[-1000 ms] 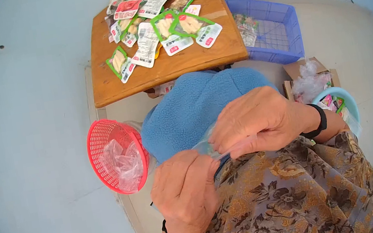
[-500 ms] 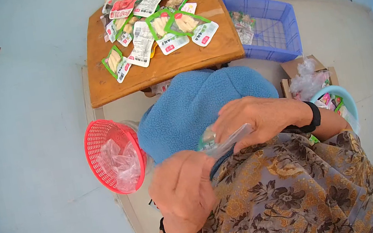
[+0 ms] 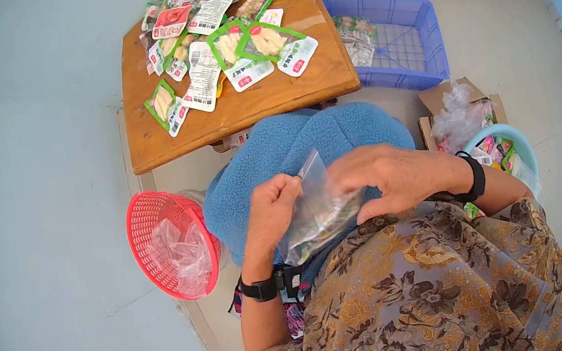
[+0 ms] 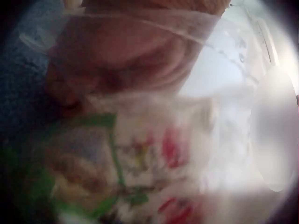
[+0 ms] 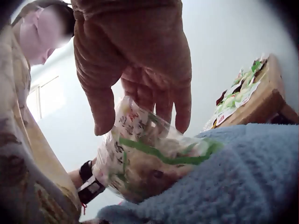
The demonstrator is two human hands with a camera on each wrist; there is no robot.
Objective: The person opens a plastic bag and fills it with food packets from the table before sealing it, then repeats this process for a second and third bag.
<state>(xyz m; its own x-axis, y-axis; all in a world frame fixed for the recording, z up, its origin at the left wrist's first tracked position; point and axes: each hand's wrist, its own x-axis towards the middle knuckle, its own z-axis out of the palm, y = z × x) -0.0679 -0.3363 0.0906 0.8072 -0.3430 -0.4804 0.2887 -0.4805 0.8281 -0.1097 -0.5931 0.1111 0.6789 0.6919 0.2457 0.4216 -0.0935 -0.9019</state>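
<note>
While the left hand (image 3: 274, 202) pinches the clear zip bag (image 3: 314, 223) near its zip edge over the blue fleece (image 3: 243, 170), the right hand (image 3: 393, 176) sits unclenched alongside; I'd hold that edge taut.

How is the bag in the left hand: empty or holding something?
Holding something: green-edged packaging shows through the clear bag in both wrist views. How full it is, I cannot tell.
</note>
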